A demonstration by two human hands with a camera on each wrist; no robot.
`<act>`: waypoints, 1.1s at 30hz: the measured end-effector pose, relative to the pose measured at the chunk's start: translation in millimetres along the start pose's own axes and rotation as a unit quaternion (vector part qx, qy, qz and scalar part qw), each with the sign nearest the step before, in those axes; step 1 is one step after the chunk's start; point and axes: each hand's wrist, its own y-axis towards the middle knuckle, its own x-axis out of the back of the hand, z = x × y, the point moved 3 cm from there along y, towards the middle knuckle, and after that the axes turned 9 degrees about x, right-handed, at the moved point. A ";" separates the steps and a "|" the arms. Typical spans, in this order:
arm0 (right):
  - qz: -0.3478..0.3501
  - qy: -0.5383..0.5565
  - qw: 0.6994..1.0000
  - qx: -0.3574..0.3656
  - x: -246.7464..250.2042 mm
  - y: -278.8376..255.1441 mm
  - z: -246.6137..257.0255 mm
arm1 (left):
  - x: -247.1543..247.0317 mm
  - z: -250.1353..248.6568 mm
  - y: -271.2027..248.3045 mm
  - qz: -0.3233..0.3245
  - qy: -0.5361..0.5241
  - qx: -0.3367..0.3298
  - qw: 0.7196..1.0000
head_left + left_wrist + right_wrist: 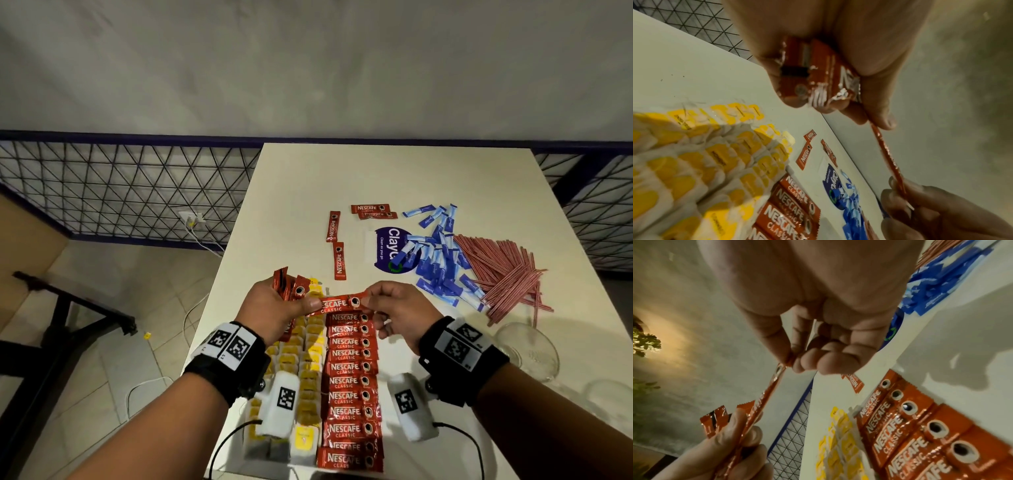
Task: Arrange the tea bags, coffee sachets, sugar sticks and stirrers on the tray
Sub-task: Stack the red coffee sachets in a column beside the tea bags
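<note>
Now my left hand (274, 308) and my right hand (399, 310) share one coffee sachet (337, 304), which spans level between them just above the far end of the sachet column (352, 383): my left thumb presses its left end, my right thumb and forefinger pinch its right end by the printed cup. My left fingers also curl round a bundle of sachets (289, 284), standing up out of the palm. Left of the sachet column, touching it, lie the rows of tea bags (310, 356). Beyond the column lie loose sachets (337, 245); to its far right, the sugar sticks (442, 253) and stirrers (503, 274)
</note>
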 end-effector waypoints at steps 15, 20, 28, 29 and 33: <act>-0.022 -0.099 0.981 -0.166 32.1 -9.4 -78.3 | 10.9 17.5 -11.1 -0.005 0.088 0.025 0.996; -0.035 -0.133 0.972 -0.193 23.4 -3.6 -82.7 | 13.2 17.1 -13.4 -0.007 0.088 0.032 0.996; -0.052 -0.204 0.956 -0.206 17.2 0.5 -77.3 | 16.7 19.2 -17.6 -0.006 0.065 0.041 0.997; -0.047 -0.215 0.954 -0.205 16.4 0.4 -75.8 | 16.5 19.4 -17.2 -0.005 0.066 0.041 0.997; 0.007 -0.305 0.931 -0.202 13.3 2.7 -72.7 | 15.7 18.6 -16.9 0.001 0.069 0.039 0.997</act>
